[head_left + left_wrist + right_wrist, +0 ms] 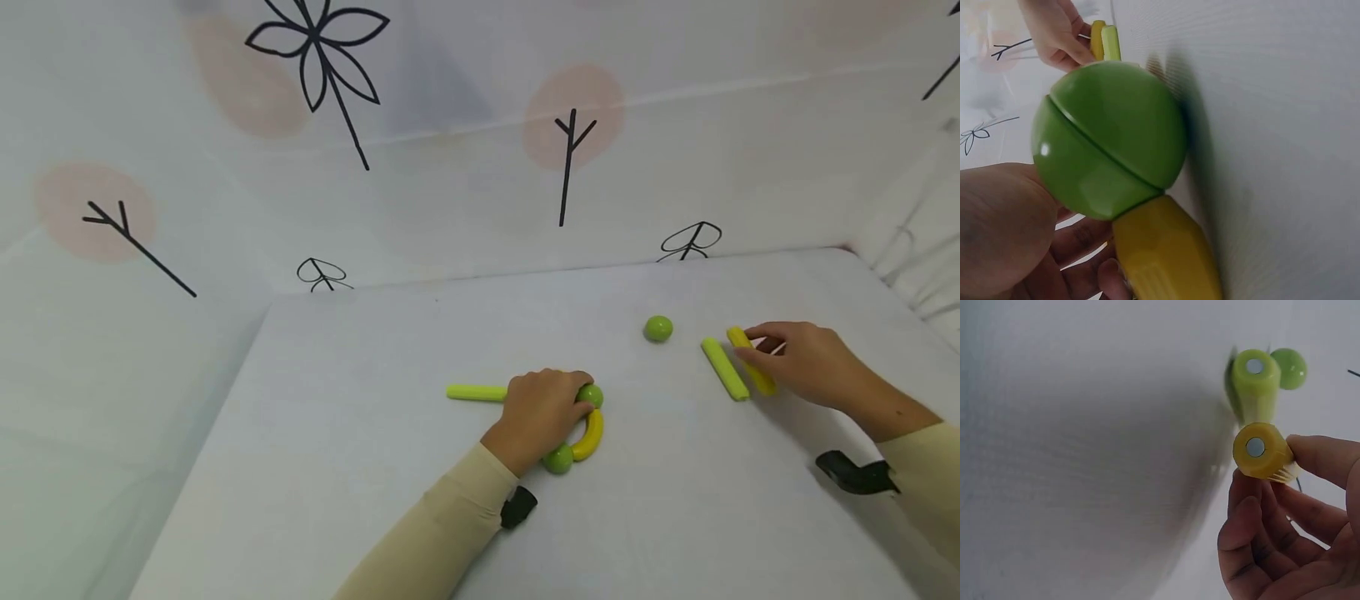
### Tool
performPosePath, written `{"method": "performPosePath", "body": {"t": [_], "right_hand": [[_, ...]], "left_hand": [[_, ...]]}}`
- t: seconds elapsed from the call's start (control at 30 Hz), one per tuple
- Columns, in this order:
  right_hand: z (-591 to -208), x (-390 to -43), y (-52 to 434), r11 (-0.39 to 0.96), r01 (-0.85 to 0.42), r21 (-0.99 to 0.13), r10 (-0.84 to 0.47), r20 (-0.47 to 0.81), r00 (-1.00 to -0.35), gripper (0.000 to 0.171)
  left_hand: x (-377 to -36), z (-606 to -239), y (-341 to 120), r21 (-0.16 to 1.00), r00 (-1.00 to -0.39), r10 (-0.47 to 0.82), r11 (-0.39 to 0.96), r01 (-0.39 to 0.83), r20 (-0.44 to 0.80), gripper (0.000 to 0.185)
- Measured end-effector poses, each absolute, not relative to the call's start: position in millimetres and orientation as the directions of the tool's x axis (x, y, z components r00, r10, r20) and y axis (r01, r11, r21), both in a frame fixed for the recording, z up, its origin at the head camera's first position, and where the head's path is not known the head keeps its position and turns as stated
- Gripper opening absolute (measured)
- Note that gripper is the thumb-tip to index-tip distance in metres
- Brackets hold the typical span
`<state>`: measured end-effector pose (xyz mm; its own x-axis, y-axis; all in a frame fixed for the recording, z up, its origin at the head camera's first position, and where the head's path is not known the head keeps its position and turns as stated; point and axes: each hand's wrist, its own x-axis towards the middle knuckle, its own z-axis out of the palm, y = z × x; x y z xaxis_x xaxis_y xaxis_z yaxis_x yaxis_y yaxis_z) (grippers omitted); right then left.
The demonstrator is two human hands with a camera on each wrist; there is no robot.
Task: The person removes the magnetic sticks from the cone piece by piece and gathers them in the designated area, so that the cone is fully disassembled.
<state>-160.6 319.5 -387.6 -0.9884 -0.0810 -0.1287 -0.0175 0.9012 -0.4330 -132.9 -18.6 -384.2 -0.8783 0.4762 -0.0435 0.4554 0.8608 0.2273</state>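
While the left hand (542,417) curls over a green ball (590,395) joined to a yellow curve (589,437), hiding part of a green stick (476,392), the right hand (802,362) pinches a yellow stick (1261,452), a loose ball (658,328) beyond.

Head cam's looking down over the whole surface (375,467); both wrist cams are sitting super close, each catching the yellow stick (1097,34) too.

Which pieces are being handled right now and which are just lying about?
In hand:
left hand on green ball joined to curved yellow piece
right hand pinching straight yellow stick

Lying about:
loose green ball
lime-green stick
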Motion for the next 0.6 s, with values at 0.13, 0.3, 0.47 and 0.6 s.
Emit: {"method": "performPosePath", "body": {"t": [0.13, 0.3, 0.47, 0.6], "right_hand": [[-390.8, -168.1, 321.3, 0.906, -0.013, -0.422, -0.095, -0.172, -0.98, 0.065], [-394.1, -171.8, 319.7, 0.911, -0.014, -0.413, -0.1, -0.189, -0.977, 0.063], [-394.7, -171.0, 318.2, 0.916, 0.006, -0.401, -0.09, -0.221, -0.971, 0.06], [-395.1, -170.8, 317.3, 0.917, -0.006, -0.398, -0.099, -0.212, -0.972, 0.057]], "left_hand": [[-133.9, -383.8, -19.4, 0.221, -0.879, 0.476, 0.86, 0.459, -0.028, 0.034], [-134.9, -384.2, -19.5, 0.22, -0.882, 0.47, 0.864, 0.452, -0.036, 0.034], [-134.8, -385.1, -19.5, 0.233, -0.878, 0.476, 0.861, 0.452, -0.054, 0.033], [-134.7, -385.5, -19.5, 0.228, -0.878, 0.477, 0.861, 0.456, -0.045, 0.033]]}}
